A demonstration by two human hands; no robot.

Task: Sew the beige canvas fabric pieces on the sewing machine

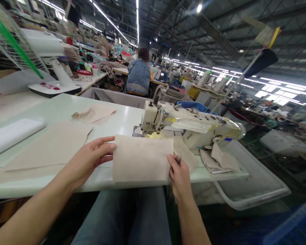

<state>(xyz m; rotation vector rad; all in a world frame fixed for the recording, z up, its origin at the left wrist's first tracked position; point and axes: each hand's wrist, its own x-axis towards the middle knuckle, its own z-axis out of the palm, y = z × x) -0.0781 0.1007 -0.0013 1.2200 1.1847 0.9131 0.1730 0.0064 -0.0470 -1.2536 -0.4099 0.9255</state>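
Observation:
A beige rectangular fabric piece [143, 159] is held up flat between my hands, in front of the sewing machine [165, 119]. My left hand [99, 152] pinches its upper left edge between thumb and fingers. At the lower right edge, my right hand [177, 172] grips the cloth; a small dark metal tip, its kind unclear, sticks out of that hand. Behind the held piece, another beige cloth [185, 153] lies by the machine bed. The needle area is partly hidden by the held fabric.
Large beige panels [51, 146] and a smaller scrap [94, 114] lie on the pale table [129, 114]. Folded cloth pieces [219, 160] rest at the right end, beside a clear plastic bin [255, 183]. A white fan [56, 61] stands back left. A person [139, 76] sits ahead.

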